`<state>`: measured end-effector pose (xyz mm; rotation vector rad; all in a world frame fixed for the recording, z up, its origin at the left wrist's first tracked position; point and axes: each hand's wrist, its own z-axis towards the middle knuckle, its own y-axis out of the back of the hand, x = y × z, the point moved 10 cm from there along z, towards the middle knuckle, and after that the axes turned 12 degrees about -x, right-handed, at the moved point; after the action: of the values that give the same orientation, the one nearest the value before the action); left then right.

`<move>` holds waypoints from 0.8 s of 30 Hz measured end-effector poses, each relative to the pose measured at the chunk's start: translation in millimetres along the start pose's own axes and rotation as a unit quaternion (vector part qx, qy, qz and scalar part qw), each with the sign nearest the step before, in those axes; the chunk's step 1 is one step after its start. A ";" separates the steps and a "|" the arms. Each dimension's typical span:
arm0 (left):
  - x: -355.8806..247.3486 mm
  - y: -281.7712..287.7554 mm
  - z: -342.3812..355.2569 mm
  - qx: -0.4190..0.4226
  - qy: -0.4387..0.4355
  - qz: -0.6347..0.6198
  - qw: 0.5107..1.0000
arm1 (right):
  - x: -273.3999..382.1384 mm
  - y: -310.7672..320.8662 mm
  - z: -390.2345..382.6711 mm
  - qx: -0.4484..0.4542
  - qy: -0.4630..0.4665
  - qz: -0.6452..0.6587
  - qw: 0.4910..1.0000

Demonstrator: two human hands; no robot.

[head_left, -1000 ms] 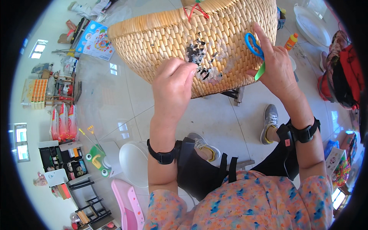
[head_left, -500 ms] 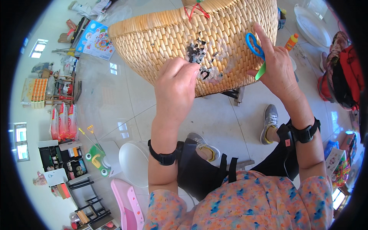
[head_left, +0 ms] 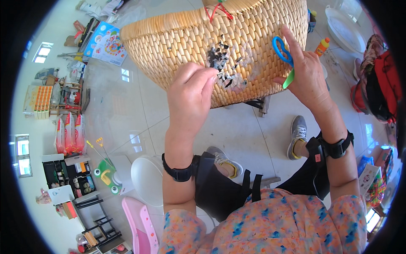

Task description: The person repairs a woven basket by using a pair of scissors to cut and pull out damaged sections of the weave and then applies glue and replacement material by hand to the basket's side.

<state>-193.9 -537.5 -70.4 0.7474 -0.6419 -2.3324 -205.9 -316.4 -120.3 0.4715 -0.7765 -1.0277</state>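
A large woven straw basket fills the upper middle, with red cord at its top edge. Black, grey and whitish scraps cling to its side in a patch. Beside that patch, my left hand has thumb and forefinger pinched on a small pale sliver, too small to name surely. My right hand is at the basket's right side, forefinger stretched up and thumb out. Tucked in its palm are scissors with a blue loop handle; a green part shows below. The remaining fingers hide the rest.
Beyond my right hand stands a yellow bottle with an orange cap. A white bucket and a pink plastic basin are at the lower left. A dark stool leg shows under the basket. A white round tub lies far right.
My left hand has drawn back slightly left from the scraps, and a pale sliver now shows at its fingertips. My right hand and the basket have barely shifted.
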 end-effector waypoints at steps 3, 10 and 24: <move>4.0 -2.7 -2.0 0.003 -0.006 -0.012 1.000 | 0.8 -1.4 -0.7 0.016 -0.009 -0.001 1.000; 3.8 -2.8 -0.6 0.015 -0.014 -0.008 1.000 | 3.1 2.5 0.0 -0.002 0.003 0.014 1.000; -12.1 -10.4 -5.5 0.028 -0.068 0.063 0.995 | 2.5 -0.8 0.5 0.016 -0.002 0.005 1.000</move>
<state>-186.4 -523.6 -76.3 0.5587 -0.7952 -2.2709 -206.1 -319.0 -119.7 0.4925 -0.7989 -1.0084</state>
